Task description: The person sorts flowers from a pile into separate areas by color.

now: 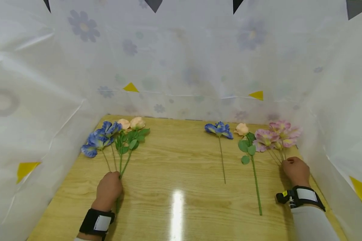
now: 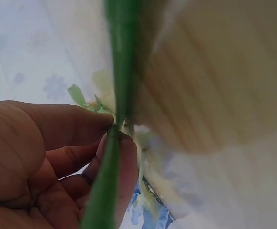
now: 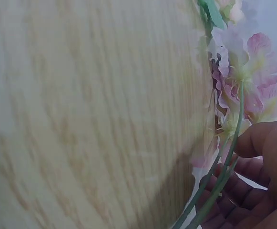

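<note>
On the left of the table, my left hand [image 1: 109,187] pinches the green stems of two peach roses [image 1: 137,123] between thumb and fingers. Its thumb and fingertips meet at a thick green stem [image 2: 105,186] in the left wrist view. Blue flowers [image 1: 98,138] lie just left of the roses, their thin stems running toward this hand; whether it holds them too is unclear. At the right, my right hand [image 1: 297,171] grips the thin stems of several pink flowers [image 1: 279,134]. These stems [image 3: 214,191] pass between thumb and curled fingers in the right wrist view.
A single blue flower [image 1: 219,130] and a single peach rose [image 1: 242,129] lie apart, right of the middle, stems toward me. The wooden table [image 1: 181,160] has a light glare near its front. White patterned sheeting [image 1: 193,60] stands behind and at both sides.
</note>
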The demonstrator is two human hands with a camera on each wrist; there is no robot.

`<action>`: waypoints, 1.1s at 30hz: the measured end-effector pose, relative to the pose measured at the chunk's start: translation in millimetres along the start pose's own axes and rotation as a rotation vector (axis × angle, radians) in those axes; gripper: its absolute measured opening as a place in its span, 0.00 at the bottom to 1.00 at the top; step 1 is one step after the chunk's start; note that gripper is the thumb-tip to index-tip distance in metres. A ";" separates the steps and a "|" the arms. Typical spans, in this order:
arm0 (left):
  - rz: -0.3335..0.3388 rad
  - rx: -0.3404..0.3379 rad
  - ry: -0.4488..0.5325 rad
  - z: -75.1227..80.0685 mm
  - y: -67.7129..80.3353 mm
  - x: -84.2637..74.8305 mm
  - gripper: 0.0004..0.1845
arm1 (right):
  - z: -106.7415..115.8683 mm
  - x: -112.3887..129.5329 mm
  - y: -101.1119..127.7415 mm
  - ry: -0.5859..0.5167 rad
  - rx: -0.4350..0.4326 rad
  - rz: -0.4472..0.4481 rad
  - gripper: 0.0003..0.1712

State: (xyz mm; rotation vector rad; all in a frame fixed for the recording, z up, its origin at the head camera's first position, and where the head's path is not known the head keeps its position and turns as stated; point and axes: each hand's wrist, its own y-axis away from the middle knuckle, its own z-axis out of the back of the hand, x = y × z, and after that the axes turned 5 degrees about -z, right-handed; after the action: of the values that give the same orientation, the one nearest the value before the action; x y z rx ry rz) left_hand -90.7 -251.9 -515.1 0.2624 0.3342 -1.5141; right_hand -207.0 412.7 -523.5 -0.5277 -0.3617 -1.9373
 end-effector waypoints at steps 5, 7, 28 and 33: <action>-0.008 0.012 0.005 2.3 -0.2 -1.6 0.09 | -3.4 12.0 9.9 -0.149 -0.143 -0.025 0.26; -0.004 0.034 0.017 3.8 0.4 -3.0 0.10 | -8.0 22.0 14.5 -0.237 -0.221 -0.006 0.24; -0.063 0.021 0.358 -20.0 6.4 -62.3 0.11 | -101.1 164.7 95.4 -0.558 0.006 0.341 0.15; -0.112 0.000 0.440 -32.3 8.9 -89.3 0.10 | -120.6 201.8 123.5 -0.587 0.161 0.368 0.11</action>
State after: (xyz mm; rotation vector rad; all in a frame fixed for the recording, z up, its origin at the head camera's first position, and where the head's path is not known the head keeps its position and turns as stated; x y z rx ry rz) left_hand -85.9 -156.7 -512.0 0.5877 0.7074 -1.5586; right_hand -189.8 147.7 -521.3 -0.9812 -0.7298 -1.3595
